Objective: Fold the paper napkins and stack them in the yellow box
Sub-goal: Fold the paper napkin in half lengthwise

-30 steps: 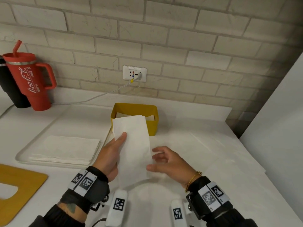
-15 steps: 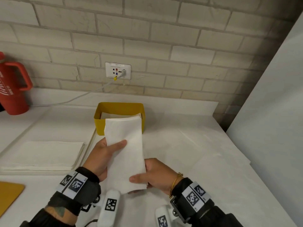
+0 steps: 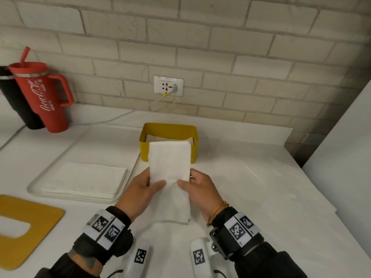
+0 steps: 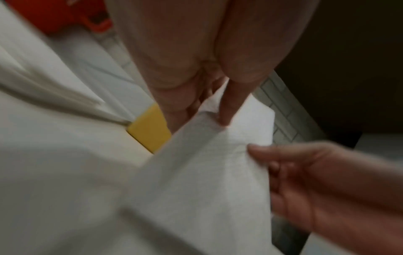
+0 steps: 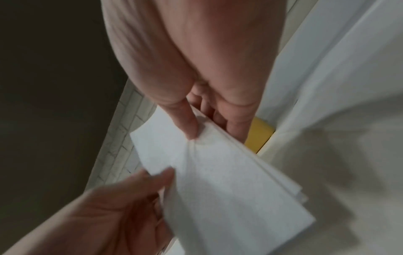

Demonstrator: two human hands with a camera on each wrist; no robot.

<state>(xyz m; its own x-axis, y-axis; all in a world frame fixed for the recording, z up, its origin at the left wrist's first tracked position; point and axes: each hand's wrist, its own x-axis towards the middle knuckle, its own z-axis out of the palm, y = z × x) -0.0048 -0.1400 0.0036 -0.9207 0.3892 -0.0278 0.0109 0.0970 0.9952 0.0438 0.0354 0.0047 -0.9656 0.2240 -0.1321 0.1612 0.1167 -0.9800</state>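
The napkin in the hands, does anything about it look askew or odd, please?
Slightly: the napkin puckers where the left hand and right hand pinch it, and its layered edges fan out unevenly. No tear shows.

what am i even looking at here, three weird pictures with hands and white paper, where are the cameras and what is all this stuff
No machine here: a person works with bare hands, wearing cameras. The wide picture comes from a head camera looking down. The two blurry close-ups come from cameras strapped to each wrist, looking along the fingers.

The left hand and right hand both pinch one folded paper napkin above a white counter.

Behind it sits the yellow box with napkins already inside. To the left, a tray holds a stack of unfolded napkins. A red tumbler stands near the brick wall.
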